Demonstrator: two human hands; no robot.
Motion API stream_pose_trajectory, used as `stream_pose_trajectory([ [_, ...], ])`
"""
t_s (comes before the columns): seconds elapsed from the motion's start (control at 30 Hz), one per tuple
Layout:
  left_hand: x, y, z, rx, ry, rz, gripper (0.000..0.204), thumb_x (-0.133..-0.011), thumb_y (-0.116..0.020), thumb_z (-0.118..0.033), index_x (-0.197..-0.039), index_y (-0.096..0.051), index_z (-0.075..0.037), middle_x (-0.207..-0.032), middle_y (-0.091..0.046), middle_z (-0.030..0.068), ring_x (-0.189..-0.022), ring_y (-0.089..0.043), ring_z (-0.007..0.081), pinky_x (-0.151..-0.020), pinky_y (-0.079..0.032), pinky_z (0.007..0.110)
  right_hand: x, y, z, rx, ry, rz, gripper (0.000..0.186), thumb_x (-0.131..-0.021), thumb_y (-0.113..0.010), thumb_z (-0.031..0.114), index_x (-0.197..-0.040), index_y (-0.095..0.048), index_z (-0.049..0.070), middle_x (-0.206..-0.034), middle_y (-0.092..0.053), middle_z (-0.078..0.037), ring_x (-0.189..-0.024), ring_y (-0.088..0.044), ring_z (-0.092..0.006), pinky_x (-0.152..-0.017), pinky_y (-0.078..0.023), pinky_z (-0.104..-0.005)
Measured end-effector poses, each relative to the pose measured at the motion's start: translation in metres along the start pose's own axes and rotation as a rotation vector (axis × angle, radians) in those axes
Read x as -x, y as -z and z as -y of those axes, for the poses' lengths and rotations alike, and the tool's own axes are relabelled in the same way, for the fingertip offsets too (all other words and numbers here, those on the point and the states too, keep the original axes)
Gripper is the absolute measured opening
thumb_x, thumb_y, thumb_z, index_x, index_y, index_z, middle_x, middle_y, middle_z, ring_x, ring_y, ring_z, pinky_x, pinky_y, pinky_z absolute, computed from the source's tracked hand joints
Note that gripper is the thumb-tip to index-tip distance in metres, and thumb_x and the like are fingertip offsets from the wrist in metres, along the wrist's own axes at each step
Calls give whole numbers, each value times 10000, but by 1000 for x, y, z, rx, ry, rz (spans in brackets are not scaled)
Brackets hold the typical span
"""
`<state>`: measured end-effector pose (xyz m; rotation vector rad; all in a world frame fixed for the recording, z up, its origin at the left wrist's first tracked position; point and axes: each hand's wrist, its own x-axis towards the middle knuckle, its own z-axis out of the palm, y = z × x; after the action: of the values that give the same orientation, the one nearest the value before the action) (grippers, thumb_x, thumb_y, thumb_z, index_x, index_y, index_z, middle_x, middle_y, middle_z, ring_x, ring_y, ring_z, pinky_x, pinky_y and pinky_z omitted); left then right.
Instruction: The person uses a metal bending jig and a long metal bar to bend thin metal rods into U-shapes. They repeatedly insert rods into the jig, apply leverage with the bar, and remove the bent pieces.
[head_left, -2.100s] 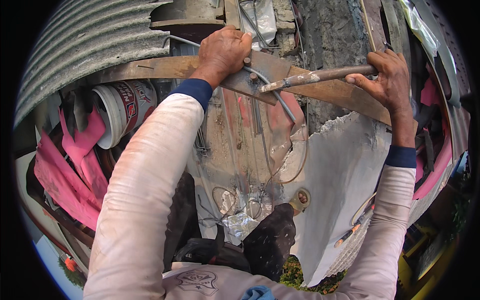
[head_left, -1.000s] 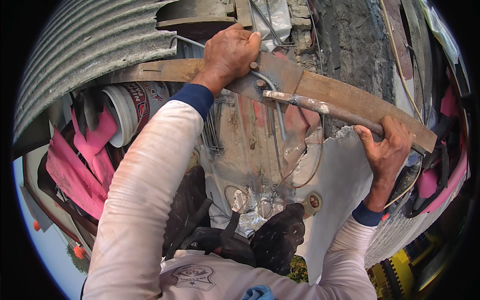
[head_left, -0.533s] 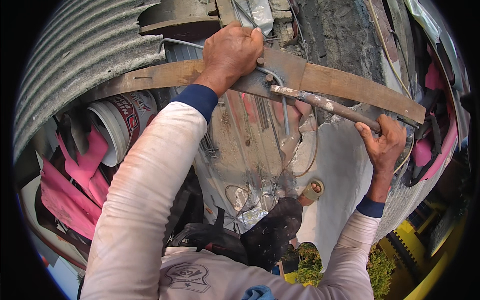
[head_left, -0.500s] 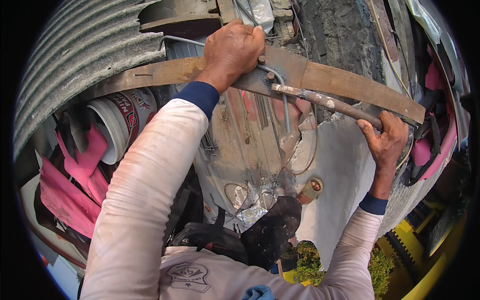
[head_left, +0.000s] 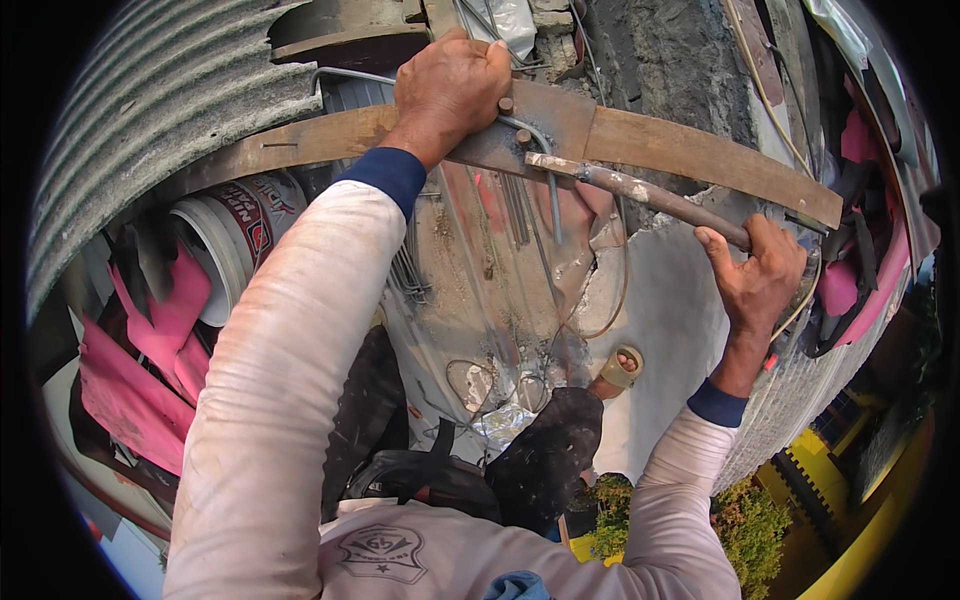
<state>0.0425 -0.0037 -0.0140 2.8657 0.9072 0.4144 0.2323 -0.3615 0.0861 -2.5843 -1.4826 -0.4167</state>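
Outdoor daylight falls over a rough grey cement band (head_left: 670, 70), with chunks of broken masonry (head_left: 553, 45) along its left side. Well to the left of the band spreads a weathered corrugated roofing sheet (head_left: 170, 105) with a ragged edge. Below the band lies a smooth grey sheet (head_left: 675, 310) with a jagged border; farther below it are a leafy green shrub (head_left: 755, 530) and a yellow structure (head_left: 815, 475).

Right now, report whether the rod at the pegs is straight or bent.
Bent: the rod passes between two pegs, then curves toward the picture's lower edge.
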Motion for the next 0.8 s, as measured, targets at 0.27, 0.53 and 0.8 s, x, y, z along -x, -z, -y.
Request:
stream_pose_trajectory([
  [0.27,-2,10,-4,60,80,52,234,-1040,-598,-301,-1044,-761,-133,-1028,-765,111,-982,-750,391,-870,-616,542,-1,-15,-9,-43,51,-68,705,-793,-857,729,-753,-548,97,-681,-499,-73,-683,-517,-295,-698,-347,-435],
  [0.53,0,-1,2,-76,-26,29,149,-1047,-623,-246,-1047,-718,-131,-998,-776,96,-993,-751,371,-780,-638,538,-11,3,-13,-58,63,62,683,-805,-869,698,-751,-565,89,-673,-508,-90,-689,-534,-313,-699,-365,-448],
  [0.8,-2,5,2,-78,-60,56,164,-988,-656,-232,-1048,-769,-129,-1057,-785,155,-991,-770,407,-849,-641,538,19,-19,6,-88,-92,13,704,-822,-836,723,-767,-547,84,-721,-534,-79,-722,-536,-312,-745,-378,-446],
])
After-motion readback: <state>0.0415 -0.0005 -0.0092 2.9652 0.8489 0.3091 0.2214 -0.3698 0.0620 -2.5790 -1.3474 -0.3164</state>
